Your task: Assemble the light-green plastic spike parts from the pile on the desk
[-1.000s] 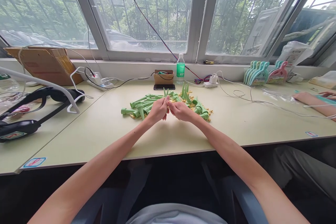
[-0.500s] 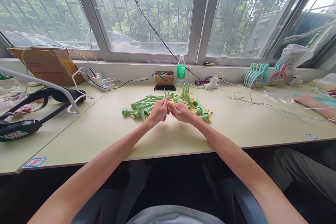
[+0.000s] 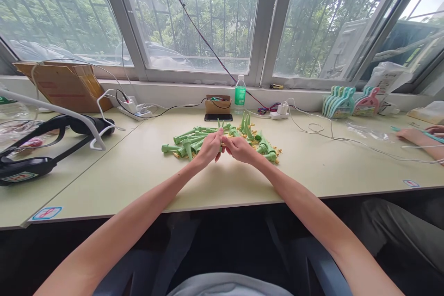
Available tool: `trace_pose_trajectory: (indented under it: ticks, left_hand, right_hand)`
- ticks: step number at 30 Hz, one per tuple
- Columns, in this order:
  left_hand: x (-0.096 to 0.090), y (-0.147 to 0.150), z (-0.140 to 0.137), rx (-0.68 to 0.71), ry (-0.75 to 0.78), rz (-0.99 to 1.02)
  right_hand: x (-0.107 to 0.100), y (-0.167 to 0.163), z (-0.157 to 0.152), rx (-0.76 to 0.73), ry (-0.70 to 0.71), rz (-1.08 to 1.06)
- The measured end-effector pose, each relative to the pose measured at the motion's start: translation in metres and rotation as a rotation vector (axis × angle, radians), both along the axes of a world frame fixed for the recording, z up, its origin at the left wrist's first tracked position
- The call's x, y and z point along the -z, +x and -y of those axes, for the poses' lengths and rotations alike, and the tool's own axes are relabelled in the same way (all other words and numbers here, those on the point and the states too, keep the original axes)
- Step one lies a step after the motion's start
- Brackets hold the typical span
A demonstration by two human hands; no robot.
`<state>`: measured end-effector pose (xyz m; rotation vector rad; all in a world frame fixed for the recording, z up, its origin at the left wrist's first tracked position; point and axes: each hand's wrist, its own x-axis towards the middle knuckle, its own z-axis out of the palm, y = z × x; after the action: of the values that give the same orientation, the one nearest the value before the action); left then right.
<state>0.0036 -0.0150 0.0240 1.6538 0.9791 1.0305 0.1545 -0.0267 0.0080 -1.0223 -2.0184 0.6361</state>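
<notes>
My left hand (image 3: pixel 210 147) and my right hand (image 3: pixel 239 149) meet at the fingertips, over the near side of a pile of parts. The left fingers are closed, with a bit of a green plastic spike showing between the hands. My right thumb and finger pinch at the same spot; what they grip is too small and covered to make out. Green tapered spikes with ribbed caps (image 3: pixel 169 148) lie to the left. Several cones (image 3: pixel 246 125) point upward behind the right hand, and small yellow pieces (image 3: pixel 276 151) are scattered under and around them.
Behind the pile are a phone (image 3: pixel 218 117), a small cardboard box (image 3: pixel 218 104) and a bottle of green liquid (image 3: pixel 240 92). A black headset (image 3: pixel 31 162) lies left. White cables (image 3: pixel 314 125) and child-size hangers (image 3: pixel 342 101) are right. Another person's hand (image 3: pixel 411 135) rests far right.
My hands stay together in nearly the same place, with only slight finger movement. At the far right, the other person's arm has shifted. The view has tilted very slightly.
</notes>
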Motion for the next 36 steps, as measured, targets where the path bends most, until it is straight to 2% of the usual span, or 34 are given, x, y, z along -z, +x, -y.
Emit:
trace_pose_trajectory:
  ticks: [7,36]
  left_hand:
    - [0.001,-0.0012,-0.0006,0.012,-0.016,-0.011]
    - [-0.0032,-0.0002,0.0002,0.052,-0.147,-0.031]
  right_hand:
    - [-0.0001,-0.0002,-0.0013,-0.001,0.045,0.017]
    - [0.0014,0.001,-0.0036,-0.007,0.008,0.04]
